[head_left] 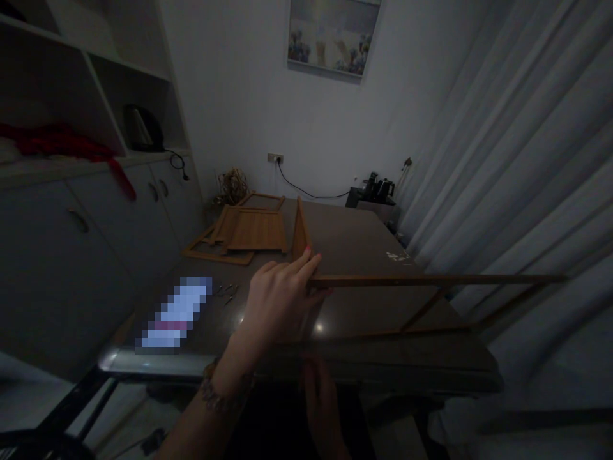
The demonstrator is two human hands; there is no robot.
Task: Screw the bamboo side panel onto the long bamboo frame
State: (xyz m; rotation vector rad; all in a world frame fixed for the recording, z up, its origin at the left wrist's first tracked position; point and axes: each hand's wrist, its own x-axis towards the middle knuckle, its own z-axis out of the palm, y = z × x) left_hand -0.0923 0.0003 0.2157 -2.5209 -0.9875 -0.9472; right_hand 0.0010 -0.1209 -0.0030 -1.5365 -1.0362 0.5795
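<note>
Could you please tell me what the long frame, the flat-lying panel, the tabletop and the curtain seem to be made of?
Frame: probably wood or bamboo; brown, squared bars.
Panel: likely similar, with straight slat-like lines.
Tabletop: perhaps glass, stone or laminate; glossy, reflecting bright spots.
Curtain: likely fabric, matte, hanging in soft folds.

No legible text, brands, numbers or signs; pixelated patch [176,314] unreadable.
</note>
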